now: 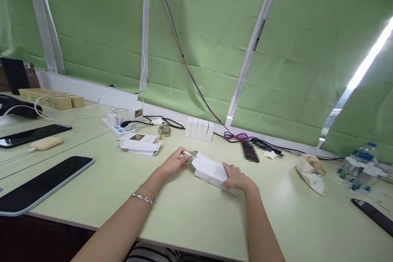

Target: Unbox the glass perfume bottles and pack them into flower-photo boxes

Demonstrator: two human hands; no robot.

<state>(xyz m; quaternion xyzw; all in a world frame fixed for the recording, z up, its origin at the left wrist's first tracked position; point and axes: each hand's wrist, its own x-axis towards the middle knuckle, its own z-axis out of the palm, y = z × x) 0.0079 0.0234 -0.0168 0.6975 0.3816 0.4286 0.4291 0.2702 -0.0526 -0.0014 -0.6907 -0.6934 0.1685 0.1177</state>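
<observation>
My left hand (174, 161) is closed on the silvery cap end of a small round glass bottle (192, 159). The bottle's far end lies at the mouth of a white carton (211, 172), partly hidden by a raised flap. The carton rests on its side on the table, and my right hand (237, 177) grips it from above near its other end. Behind my left hand lies an opened, flattened white carton (141, 144) with a dark picture on it. A second round glass bottle (164, 130) stands just beyond that carton.
Several slim white boxes (199, 129) stand in a row at the back. A power strip (118, 127) with chargers is at the left, near a large phone (46, 184). To the right are a crumpled bag (310, 172), plastic bottles (359, 168) and a dark phone (373, 215).
</observation>
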